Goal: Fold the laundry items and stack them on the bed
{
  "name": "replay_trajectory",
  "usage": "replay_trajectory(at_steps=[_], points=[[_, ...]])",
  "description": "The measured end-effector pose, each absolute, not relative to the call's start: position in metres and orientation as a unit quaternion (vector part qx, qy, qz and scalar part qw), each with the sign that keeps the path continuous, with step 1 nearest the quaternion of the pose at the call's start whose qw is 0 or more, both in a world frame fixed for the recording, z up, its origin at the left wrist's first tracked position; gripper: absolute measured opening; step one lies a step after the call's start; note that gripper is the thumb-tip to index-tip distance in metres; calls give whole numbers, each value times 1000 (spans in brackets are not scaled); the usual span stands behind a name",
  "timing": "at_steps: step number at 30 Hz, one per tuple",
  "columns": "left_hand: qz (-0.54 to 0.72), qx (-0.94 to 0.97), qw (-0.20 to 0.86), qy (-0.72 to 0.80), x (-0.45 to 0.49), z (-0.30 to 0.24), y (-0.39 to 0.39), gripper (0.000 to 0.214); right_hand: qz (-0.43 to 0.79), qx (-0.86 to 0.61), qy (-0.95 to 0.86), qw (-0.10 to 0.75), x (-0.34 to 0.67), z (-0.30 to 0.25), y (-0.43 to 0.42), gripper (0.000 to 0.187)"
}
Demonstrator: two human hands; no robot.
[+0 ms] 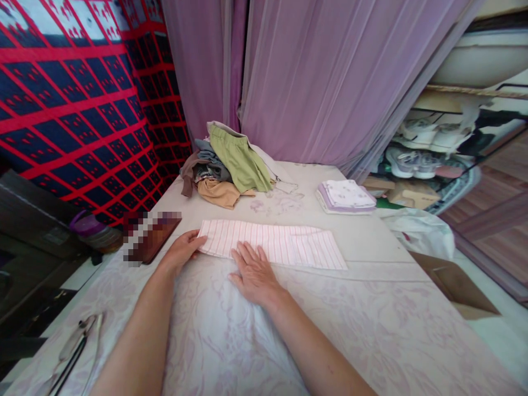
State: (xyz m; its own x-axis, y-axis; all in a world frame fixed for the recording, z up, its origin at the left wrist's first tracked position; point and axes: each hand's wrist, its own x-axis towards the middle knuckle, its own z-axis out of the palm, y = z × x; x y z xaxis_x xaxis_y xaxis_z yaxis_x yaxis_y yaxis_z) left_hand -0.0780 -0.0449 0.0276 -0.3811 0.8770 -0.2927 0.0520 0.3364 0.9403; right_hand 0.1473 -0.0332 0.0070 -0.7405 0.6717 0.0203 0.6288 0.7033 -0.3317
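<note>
Cloth: the cloth (284,245) lies flat as a long folded band. It starts at the left fingers and runs off to the right, well past the right fingertips.
Left hand: the left hand (181,254) clamps the band's left end. The thumb (197,237) is on top and the other fingers are curled under, mostly hidden.
Right hand: the right hand (256,275) lies palm down on the near edge. Its fingers (247,256) are straight, slightly apart and grip nothing.
Risk, slip: only the left end is pinched. A pull there could probably drag the layers askew, since the far right end is free of either hand.
Risk, crease: a ripple shows right of the right fingertips. Pressing over it would likely set a wrinkle.
Risk, sheet: the sheet (371,319) under the palm looks smooth and loose, so it may bunch and carry the band along.
Cloth make: thin, soft weave with fine pink and white stripes, and straight edges with a slanted right end.
Sheet make: pale, with faint floral print and soft folds near the wrists.
Beyond the fingertips: a crumpled pile (231,165) of green, tan and grey garments. To its right is a neat square stack (346,197) of white and lilac.
Behind the left wrist: a slim metal tool (74,346), well apart.
</note>
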Motion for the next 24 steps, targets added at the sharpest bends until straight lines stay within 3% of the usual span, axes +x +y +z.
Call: replay_trajectory(at_steps=[4, 9, 13, 24], points=[[483, 323, 428, 693, -77, 28, -44, 42, 143, -372, -912, 100, 152, 8, -37, 59], [488, 306, 411, 707, -74, 26, -42, 43, 92, -468, -864, 161, 186, 14, -27, 33], [487, 306, 408, 709, -76, 25, -41, 45, 42, -506, -852, 128, 218, 21, -14, 19], [488, 313, 405, 707, -80, 20, -41, 52, 32, -481, -863, 151, 233, 16, -15, 17]])
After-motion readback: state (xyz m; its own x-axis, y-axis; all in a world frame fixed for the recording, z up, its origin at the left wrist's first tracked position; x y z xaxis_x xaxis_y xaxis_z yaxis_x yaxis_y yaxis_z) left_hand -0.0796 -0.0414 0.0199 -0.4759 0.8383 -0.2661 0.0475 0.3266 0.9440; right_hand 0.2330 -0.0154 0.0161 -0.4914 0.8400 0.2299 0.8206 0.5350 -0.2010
